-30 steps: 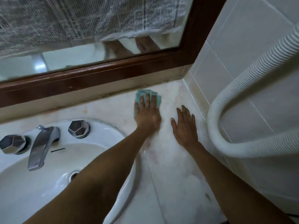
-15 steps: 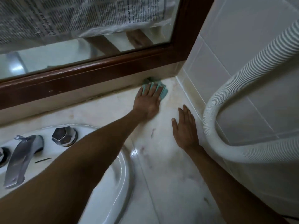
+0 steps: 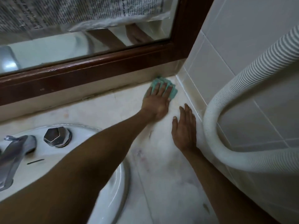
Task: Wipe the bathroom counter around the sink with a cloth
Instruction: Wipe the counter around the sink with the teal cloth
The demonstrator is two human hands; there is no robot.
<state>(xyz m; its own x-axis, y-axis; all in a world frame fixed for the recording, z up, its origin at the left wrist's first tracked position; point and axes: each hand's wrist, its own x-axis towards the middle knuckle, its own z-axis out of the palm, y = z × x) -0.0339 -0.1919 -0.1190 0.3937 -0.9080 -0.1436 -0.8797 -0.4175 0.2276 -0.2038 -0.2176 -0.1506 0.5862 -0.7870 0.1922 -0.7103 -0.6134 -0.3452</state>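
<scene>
A small teal cloth [image 3: 172,91] lies on the pale marble counter [image 3: 161,168], in the back right corner just under the mirror frame. My left hand [image 3: 157,103] presses flat on it with fingers spread, covering most of it. My left arm reaches across the rim of the white sink [image 3: 118,183]. My right hand [image 3: 184,126] rests palm down on the counter to the right, close to the tiled wall, holding nothing.
A chrome faucet [image 3: 14,152] and a faceted knob [image 3: 56,136] sit on the sink's back edge. A dark wooden mirror frame [image 3: 97,68] runs behind, with newspaper [image 3: 80,12] over the glass. A white ribbed hose [image 3: 215,101] loops along the tiled wall [image 3: 242,29] at right.
My left hand has slid the cloth away from the sink toward the back right corner, up against the mirror frame. My right hand has stayed in place.
</scene>
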